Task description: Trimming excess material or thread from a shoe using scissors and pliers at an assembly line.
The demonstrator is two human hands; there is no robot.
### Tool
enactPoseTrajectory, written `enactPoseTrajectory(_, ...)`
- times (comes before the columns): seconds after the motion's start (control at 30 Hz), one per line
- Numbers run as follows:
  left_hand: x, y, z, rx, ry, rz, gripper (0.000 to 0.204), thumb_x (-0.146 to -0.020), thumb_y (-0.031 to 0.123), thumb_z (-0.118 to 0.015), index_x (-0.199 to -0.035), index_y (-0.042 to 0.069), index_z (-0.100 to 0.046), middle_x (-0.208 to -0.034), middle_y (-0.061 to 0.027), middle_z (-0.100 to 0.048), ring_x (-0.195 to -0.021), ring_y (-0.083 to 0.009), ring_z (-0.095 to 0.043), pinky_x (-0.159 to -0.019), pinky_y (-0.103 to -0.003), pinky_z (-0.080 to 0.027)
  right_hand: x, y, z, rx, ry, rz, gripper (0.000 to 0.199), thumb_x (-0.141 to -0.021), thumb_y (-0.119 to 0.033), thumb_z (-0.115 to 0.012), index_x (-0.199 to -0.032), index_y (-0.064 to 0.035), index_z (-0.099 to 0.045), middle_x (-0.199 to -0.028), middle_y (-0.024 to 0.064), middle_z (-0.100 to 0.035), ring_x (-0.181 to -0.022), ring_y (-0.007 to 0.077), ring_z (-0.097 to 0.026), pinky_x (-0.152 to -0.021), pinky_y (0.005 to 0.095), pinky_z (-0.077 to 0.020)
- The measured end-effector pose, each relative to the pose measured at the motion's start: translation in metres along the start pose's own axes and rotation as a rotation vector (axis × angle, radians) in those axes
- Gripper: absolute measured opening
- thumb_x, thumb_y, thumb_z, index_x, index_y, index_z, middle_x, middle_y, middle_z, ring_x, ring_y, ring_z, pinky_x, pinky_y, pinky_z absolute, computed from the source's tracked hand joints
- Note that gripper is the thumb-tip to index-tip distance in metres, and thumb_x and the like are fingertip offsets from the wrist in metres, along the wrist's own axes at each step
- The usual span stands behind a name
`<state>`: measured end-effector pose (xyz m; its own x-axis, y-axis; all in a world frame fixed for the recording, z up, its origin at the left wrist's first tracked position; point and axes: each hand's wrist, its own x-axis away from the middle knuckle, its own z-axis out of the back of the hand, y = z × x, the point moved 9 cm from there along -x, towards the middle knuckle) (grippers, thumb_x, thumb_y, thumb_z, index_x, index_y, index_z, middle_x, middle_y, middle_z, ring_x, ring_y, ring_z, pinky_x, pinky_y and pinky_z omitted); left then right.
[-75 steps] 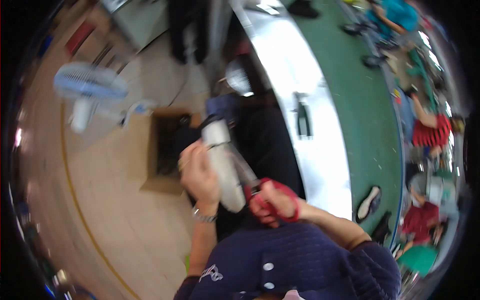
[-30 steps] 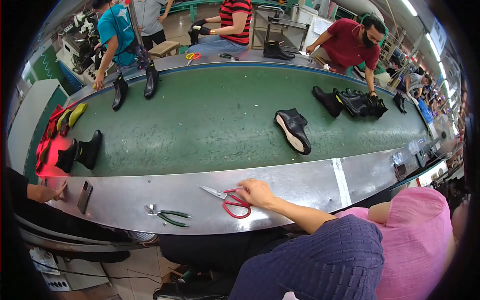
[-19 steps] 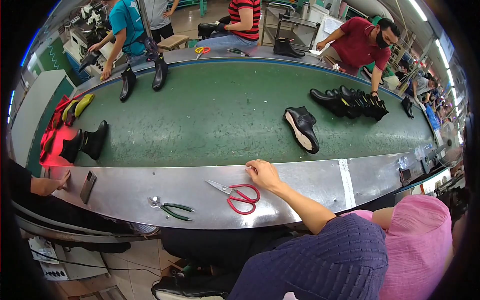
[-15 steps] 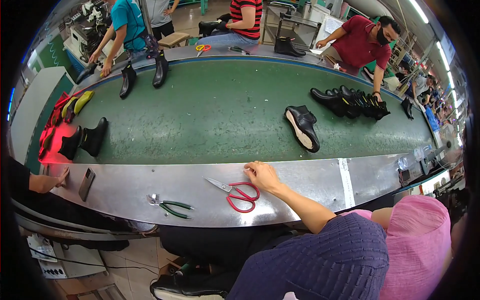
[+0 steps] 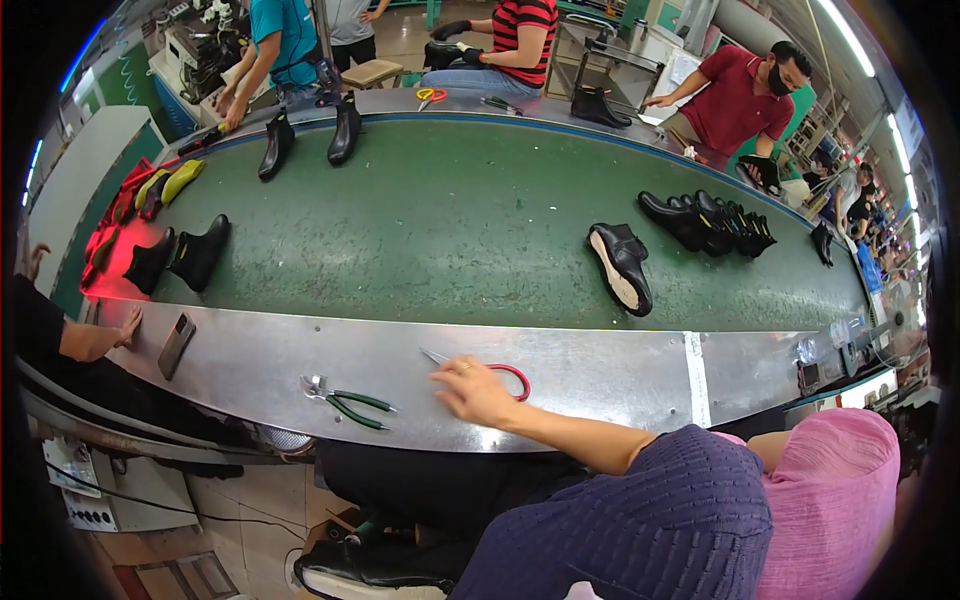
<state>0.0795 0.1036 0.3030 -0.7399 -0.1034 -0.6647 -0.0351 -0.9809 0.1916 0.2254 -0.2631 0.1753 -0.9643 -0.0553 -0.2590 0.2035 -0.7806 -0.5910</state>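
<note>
My right hand (image 5: 475,392) reaches out from a purple sleeve and lies on red-handled scissors (image 5: 514,374) on the steel ledge (image 5: 620,375). Its fingers are curled over the middle of the scissors. A red handle loop shows to the right of the hand and the blade tip to the left. Green-handled pliers (image 5: 346,398) lie on the ledge a little to the left of the hand. My left hand is not in view.
Beyond the ledge runs a green conveyor belt (image 5: 450,220) carrying a black boot on its side (image 5: 622,266), a row of black boots (image 5: 705,220) and a pair (image 5: 185,255) at left. A phone (image 5: 176,344) lies by a co-worker's hand (image 5: 128,326). Several people work across the belt.
My right hand has slid left from the scissors' handles to lie over their middle. Earlier still it carried them while the left hand held a pale object over the floor.
</note>
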Motion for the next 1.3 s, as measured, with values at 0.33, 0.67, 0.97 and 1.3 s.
enactPoseTrajectory(0.33, -0.015, 0.027, -0.081, -0.023, -0.340, 0.110, 0.037, -0.101, 0.028, -0.045, -0.126, 0.005, -0.061, -0.129, -0.0131, -0.060, -0.128, -0.0326, -0.047, -0.113, -0.049, -0.023, -0.018, -0.055, -0.094, 0.156, -0.087, 0.160, 0.066, -0.081, -0.032, -0.068, -0.138, -0.0090, -0.045, -0.141, 0.0204, -0.043, -0.131, 0.0404, -0.039, -0.110, 0.0546, -0.0279)
enactPoseTrajectory(0.67, -0.066, -0.074, -0.115, 0.490, -0.624, 0.471, 0.042, -0.089, 0.026, -0.066, -0.123, 0.002, -0.062, -0.099, -0.0155, -0.066, -0.088, -0.0295, -0.061, -0.080, -0.034, -0.047, -0.056, -0.089, -0.106, -0.050, -0.243, 0.223, 0.065, -0.081, -0.039, -0.071, -0.133, -0.0043, -0.051, -0.130, 0.0203, -0.052, -0.121, 0.0380, -0.048, -0.099, 0.0477, -0.0385)
enactPoseTrajectory(0.97, -0.071, -0.035, -0.133, 0.167, -0.441, 0.266, 0.019, -0.097, 0.022, -0.050, -0.093, 0.003, -0.055, -0.081, -0.0181, -0.066, -0.078, -0.0388, -0.064, -0.067, -0.049, -0.050, -0.113, -0.054, -0.167, -0.108, -0.400, 0.099, 0.056, -0.087, -0.033, -0.065, -0.131, -0.0019, -0.052, -0.098, 0.0153, -0.064, -0.088, 0.0261, -0.061, -0.079, 0.0406, -0.0480)
enactPoseTrajectory(1.3, -0.059, -0.090, -0.121, 0.439, -0.529, 0.658, 0.038, -0.089, 0.039, -0.061, -0.087, 0.002, -0.067, -0.079, -0.0186, -0.067, -0.072, -0.0347, -0.065, -0.065, -0.044, -0.049, -0.057, -0.214, -0.071, -0.455, -1.263, -0.062, 0.070, -0.094, -0.011, -0.058, -0.153, -0.0099, -0.021, -0.093, 0.0059, -0.067, -0.085, 0.0122, -0.060, -0.077, 0.0260, -0.0460)
